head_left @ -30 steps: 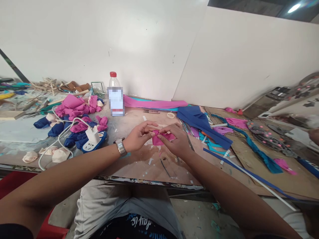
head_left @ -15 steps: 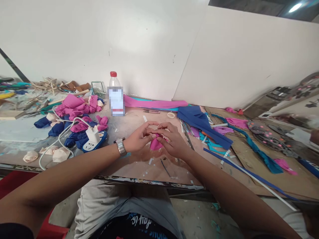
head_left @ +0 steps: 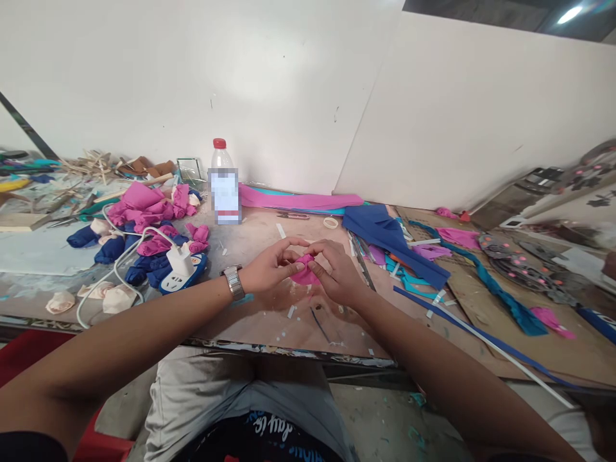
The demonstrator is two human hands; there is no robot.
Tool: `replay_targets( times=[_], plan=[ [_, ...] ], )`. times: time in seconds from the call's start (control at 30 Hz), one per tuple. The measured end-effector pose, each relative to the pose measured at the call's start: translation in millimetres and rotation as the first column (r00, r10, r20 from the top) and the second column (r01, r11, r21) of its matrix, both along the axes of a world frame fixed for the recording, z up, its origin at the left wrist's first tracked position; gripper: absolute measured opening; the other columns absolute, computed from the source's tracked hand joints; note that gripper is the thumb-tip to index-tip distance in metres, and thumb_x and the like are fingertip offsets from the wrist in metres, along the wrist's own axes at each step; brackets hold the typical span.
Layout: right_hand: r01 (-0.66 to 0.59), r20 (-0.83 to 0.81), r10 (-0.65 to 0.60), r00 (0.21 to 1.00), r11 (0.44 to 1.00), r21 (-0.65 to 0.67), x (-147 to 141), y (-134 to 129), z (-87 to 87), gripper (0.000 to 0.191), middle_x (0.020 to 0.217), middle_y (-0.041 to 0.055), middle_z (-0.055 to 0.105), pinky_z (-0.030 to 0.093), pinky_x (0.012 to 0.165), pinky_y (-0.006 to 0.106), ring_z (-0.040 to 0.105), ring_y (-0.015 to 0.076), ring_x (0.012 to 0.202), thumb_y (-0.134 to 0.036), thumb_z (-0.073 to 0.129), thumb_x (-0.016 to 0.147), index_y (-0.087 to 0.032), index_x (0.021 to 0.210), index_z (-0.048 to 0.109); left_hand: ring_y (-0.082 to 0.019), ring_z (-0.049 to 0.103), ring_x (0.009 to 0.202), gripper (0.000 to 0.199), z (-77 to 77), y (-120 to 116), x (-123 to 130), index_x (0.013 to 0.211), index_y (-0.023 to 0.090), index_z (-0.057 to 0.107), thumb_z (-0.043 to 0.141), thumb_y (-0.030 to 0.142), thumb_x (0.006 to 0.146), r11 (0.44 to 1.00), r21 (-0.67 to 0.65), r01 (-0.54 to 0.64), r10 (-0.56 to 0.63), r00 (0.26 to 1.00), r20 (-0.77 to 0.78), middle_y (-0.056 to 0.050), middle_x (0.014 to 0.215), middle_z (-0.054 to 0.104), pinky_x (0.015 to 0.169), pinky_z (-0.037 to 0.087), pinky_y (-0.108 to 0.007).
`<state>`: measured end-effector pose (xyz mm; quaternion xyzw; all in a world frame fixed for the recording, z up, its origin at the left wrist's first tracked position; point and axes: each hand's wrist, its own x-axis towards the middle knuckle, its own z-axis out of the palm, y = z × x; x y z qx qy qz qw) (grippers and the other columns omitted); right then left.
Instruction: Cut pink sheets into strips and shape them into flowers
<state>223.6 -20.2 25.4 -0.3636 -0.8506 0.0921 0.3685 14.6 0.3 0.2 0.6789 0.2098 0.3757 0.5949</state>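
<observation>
Between my two hands, above the middle of the worktable [head_left: 269, 330], is a small gathered piece of pink fabric [head_left: 307, 273]. My left hand [head_left: 272, 266] grips it from the left, thumb and fingers pinched on its edge. From the other side my right hand [head_left: 337, 269] pinches it too, the thumb below and the fingers curled over the top. The fingers hide part of the fabric. Beyond the hands lie a roll of off-white tape [head_left: 330, 222] and small thread snips [head_left: 293, 217].
On the left, pink and navy fabric bundles [head_left: 149, 208] surround a power strip [head_left: 178, 279] with a looping white cable. A red-capped bottle [head_left: 220, 157] stands by the wall. Blue fabric strips [head_left: 394, 240] and a twisted teal strip [head_left: 500, 295] lie on the right.
The pink fabric has gone from a loose hanging flap to a more bunched, rounded shape between the fingers. Both hands have shifted their fingers slightly and stay in the same place.
</observation>
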Motion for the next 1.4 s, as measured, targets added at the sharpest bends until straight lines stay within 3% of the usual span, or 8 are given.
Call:
replay_targets(
  times=[0.17,0.27,0.33,0.47,0.77,1.4],
  plan=[
    [0.126,-0.11,-0.117,0.987,0.989,0.08,5.9,6.0,-1.7,0.017,0.097,0.0065,0.067,0.046,0.087,0.042,0.062,0.0234,0.091,-0.035,0.053,0.099,-0.022,0.108,0.06,-0.014,0.063,0.086,0.041,-1.5,0.3,1.7,0.125,0.019,0.057,0.069,0.035,0.089,0.992,0.07,-0.104,0.108,0.993,-0.055,-0.005,0.101,0.068,0.077,0.047,-0.028],
    [0.17,-0.177,-0.151,0.973,0.981,0.098,8.1,9.0,-2.8,0.016,0.097,0.0066,0.067,0.049,0.084,0.04,0.062,0.023,0.09,-0.034,0.055,0.098,-0.023,0.108,0.059,-0.013,0.06,0.081,0.031,-0.5,2.8,1.3,0.107,0.017,0.059,0.072,0.033,0.085,0.982,0.025,-0.188,0.188,0.982,0.002,-0.003,0.093,0.064,0.077,0.046,-0.028],
    [0.173,-0.189,-0.153,0.97,0.981,0.092,8.3,9.1,-3.4,0.017,0.098,0.0067,0.066,0.049,0.084,0.04,0.062,0.023,0.09,-0.034,0.055,0.098,-0.023,0.109,0.058,-0.012,0.058,0.076,0.028,1.7,4.9,0.0,0.094,0.016,0.058,0.07,0.04,0.086,0.969,-0.012,-0.245,0.245,0.969,0.02,-0.001,0.084,0.06,0.074,0.046,-0.028],
    [0.147,-0.143,-0.132,0.981,0.984,0.096,6.8,6.0,-2.6,0.017,0.098,0.0069,0.066,0.049,0.086,0.041,0.062,0.0238,0.091,-0.035,0.055,0.098,-0.023,0.11,0.058,-0.012,0.055,0.069,0.042,5.7,6.8,-1.6,0.081,0.015,0.059,0.065,0.056,0.088,0.946,-0.024,-0.325,0.325,0.946,-0.003,0.0,0.073,0.057,0.071,0.046,-0.027],
    [0.069,-0.081,-0.057,0.995,0.984,0.163,4.3,2.7,1.3,0.013,0.102,0.0067,0.07,0.048,0.088,0.041,0.065,0.0243,0.096,-0.033,0.056,0.099,-0.025,0.109,0.06,-0.009,0.048,0.064,0.04,0.4,8.3,0.8,0.083,0.014,0.061,0.075,0.052,0.081,0.921,-0.245,-0.304,0.326,0.944,0.056,0.002,0.07,0.053,0.065,0.04,-0.024],
    [0.108,-0.088,-0.096,0.992,0.982,0.153,3.3,4.0,-2.6,0.014,0.095,0.0051,0.067,0.045,0.084,0.039,0.062,0.0224,0.088,-0.034,0.055,0.099,-0.023,0.106,0.06,-0.009,0.045,0.058,0.047,-1.5,9.7,-0.1,0.081,0.015,0.056,0.061,0.062,0.088,0.932,-0.103,-0.347,0.338,0.936,-0.095,0.002,0.066,0.053,0.057,0.034,-0.024]
  ],
)
